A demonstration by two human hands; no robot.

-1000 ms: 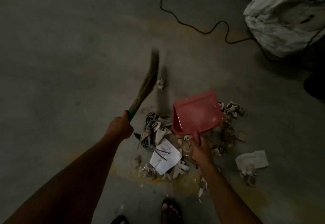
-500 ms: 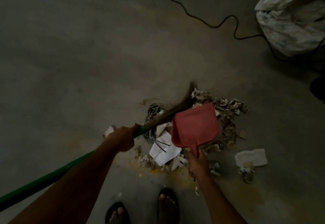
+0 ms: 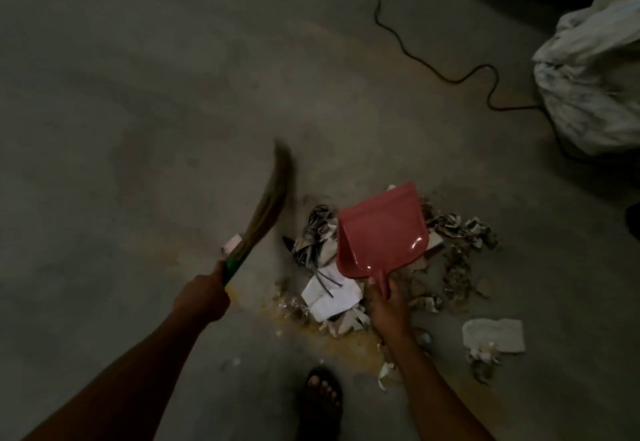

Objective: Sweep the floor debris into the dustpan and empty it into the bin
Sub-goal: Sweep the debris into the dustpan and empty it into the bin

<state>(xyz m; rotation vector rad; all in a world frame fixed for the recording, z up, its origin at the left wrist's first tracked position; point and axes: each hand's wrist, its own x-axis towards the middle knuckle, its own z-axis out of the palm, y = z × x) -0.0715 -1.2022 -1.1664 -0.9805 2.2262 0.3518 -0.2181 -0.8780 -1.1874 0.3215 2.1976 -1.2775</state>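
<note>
Fingers (image 3: 375, 284) of the right hand (image 3: 388, 305) wrap round the short handle of the red dustpan (image 3: 381, 232), thumb on the near side, and the pan sits tilted over the heap with its mouth pointing away from the person. Left hand (image 3: 202, 297) now: curled tight round the green handle of the broom (image 3: 263, 212), right where green meets bristle. Bristles blurred, arcing up and away to the left of the heap, and whether their tip touches the floor (image 3: 138, 94) cannot be told. Debris (image 3: 450, 243), torn paper, dark strips and crumbled bits, lies bunched under and around the pan, roughly mid-floor, with a folded white sheet (image 3: 329, 293) just left of the right wrist. One crumpled white scrap (image 3: 495, 335) lies apart on the right side. A sandalled foot (image 3: 323, 394) stands at the near edge. Far right, a big pale sack (image 3: 588, 77) slumps by the edge, and a black cable (image 3: 433, 66) snakes across the far floor towards it.
</note>
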